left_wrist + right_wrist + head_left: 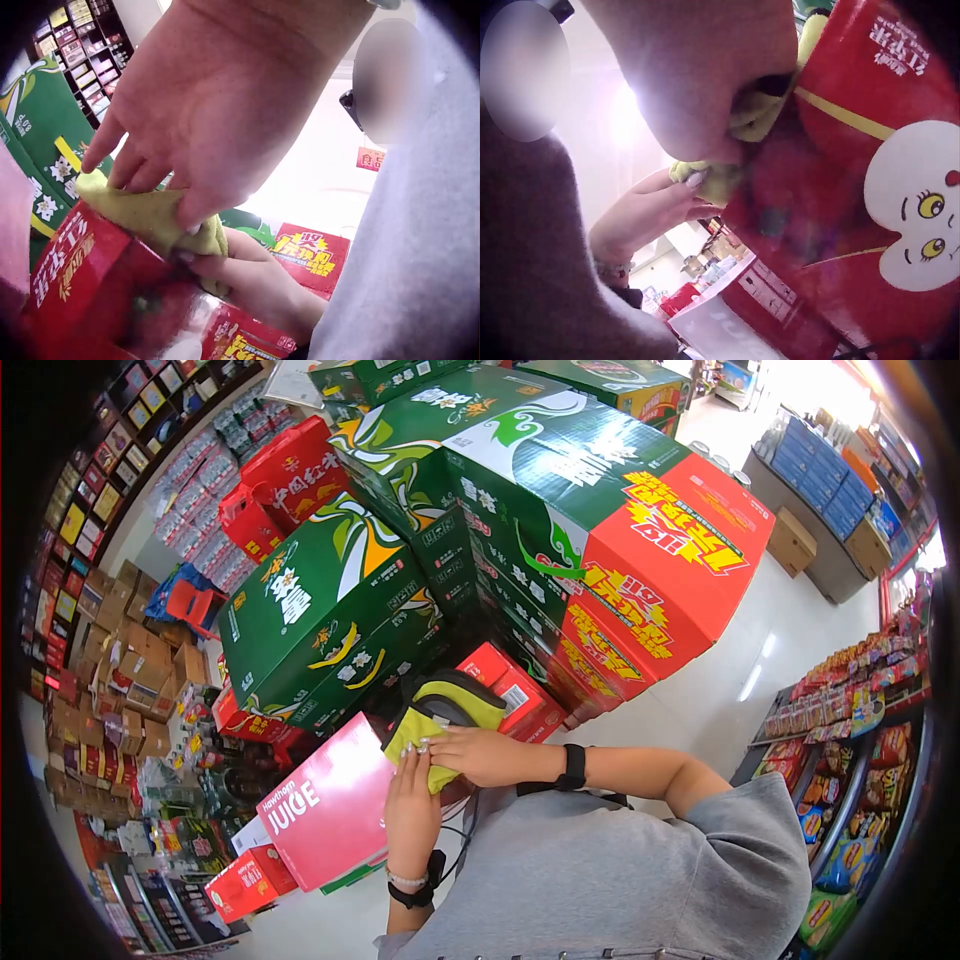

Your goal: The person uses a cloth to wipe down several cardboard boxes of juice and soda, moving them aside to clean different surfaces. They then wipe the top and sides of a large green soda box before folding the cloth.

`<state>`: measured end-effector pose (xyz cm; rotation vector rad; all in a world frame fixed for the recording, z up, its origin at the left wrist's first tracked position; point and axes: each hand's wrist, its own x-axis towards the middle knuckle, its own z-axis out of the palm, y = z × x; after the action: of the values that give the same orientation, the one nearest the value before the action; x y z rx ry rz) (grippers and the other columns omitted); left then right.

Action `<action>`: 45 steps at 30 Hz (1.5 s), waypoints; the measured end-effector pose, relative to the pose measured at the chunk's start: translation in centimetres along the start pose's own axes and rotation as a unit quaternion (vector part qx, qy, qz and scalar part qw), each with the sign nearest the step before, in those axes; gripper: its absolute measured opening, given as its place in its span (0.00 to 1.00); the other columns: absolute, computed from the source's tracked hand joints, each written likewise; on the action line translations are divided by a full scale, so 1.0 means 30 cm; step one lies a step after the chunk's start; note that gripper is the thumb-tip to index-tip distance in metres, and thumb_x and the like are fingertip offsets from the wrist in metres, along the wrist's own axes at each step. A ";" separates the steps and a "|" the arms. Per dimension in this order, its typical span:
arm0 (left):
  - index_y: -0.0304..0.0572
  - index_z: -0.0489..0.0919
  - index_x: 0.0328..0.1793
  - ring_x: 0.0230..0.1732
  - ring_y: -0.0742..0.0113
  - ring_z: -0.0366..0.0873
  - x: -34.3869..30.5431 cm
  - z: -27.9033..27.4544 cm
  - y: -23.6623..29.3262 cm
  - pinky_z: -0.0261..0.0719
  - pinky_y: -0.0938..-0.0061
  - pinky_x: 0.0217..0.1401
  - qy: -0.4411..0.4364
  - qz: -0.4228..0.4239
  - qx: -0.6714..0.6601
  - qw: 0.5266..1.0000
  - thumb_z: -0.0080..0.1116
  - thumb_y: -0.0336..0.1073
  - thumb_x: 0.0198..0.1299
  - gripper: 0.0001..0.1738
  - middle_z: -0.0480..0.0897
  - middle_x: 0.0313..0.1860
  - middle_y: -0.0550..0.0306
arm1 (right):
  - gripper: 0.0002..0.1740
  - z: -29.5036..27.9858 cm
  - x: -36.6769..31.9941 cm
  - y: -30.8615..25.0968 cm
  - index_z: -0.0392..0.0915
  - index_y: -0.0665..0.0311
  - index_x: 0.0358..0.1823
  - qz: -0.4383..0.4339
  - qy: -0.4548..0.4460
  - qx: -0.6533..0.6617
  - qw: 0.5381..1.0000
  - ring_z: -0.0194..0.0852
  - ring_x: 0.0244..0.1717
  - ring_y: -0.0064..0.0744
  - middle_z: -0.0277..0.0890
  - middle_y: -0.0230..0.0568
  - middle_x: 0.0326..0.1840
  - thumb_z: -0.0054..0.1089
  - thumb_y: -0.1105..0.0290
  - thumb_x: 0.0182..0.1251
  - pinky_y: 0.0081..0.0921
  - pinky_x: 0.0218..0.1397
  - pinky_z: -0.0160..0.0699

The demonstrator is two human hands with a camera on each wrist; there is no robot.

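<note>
A yellow-green cloth [408, 732] with a dark grey part lies over the top of a red carton, whose printed side [840, 150] shows in the right wrist view. My left hand [412, 815] pinches the cloth's near edge, thumb below and fingers on top, as the left wrist view shows. Close beside it, my right hand [485, 757] grips the same cloth [150, 214]; its thumb shows against the cloth's edge and its other fingers are mostly hidden. In the head view the two hands' fingertips meet on the cloth.
To the left stands a pink juice carton [330, 800]. Green cartons [320, 610] are stacked ahead, with a taller green-and-red stack [640, 550] at front right. Snack shelves [850, 760] line the right side, and brown boxes [130, 670] pile up at far left.
</note>
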<state>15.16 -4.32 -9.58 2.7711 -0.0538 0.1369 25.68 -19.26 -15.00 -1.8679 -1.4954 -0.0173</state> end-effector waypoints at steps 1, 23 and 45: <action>0.35 0.68 0.65 0.66 0.42 0.66 -0.004 0.005 0.011 0.64 0.58 0.68 0.010 0.001 -0.008 1.000 0.54 0.26 0.52 0.29 0.69 0.65 0.38 | 0.20 -0.005 -0.006 0.002 0.72 0.70 0.52 -0.005 -0.003 0.000 1.000 0.65 0.65 0.45 0.70 0.52 0.60 0.48 0.75 0.57 0.42 0.71 0.59; 0.51 0.73 0.64 0.67 0.56 0.67 0.057 0.163 0.179 0.59 0.52 0.70 0.007 0.233 -0.026 0.972 0.53 0.22 0.43 0.35 0.72 0.65 0.52 | 0.24 -0.064 -0.388 -0.166 0.70 0.67 0.55 0.210 0.148 -0.103 0.961 0.66 0.62 0.46 0.73 0.49 0.57 0.48 0.79 0.53 0.39 0.66 0.64; 0.47 0.78 0.48 0.39 0.50 0.79 -0.418 -0.044 -0.170 0.77 0.60 0.41 0.040 0.181 -0.151 0.971 0.56 0.26 0.45 0.20 0.82 0.38 0.52 | 0.24 0.222 -0.215 -0.542 0.73 0.66 0.54 0.303 0.046 0.234 0.923 0.79 0.48 0.42 0.79 0.51 0.46 0.51 0.80 0.51 0.30 0.52 0.74</action>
<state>2.86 1.15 -11.43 2.4227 -0.5174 0.3068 7.00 -20.18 -14.16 -1.8115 -0.7166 0.4937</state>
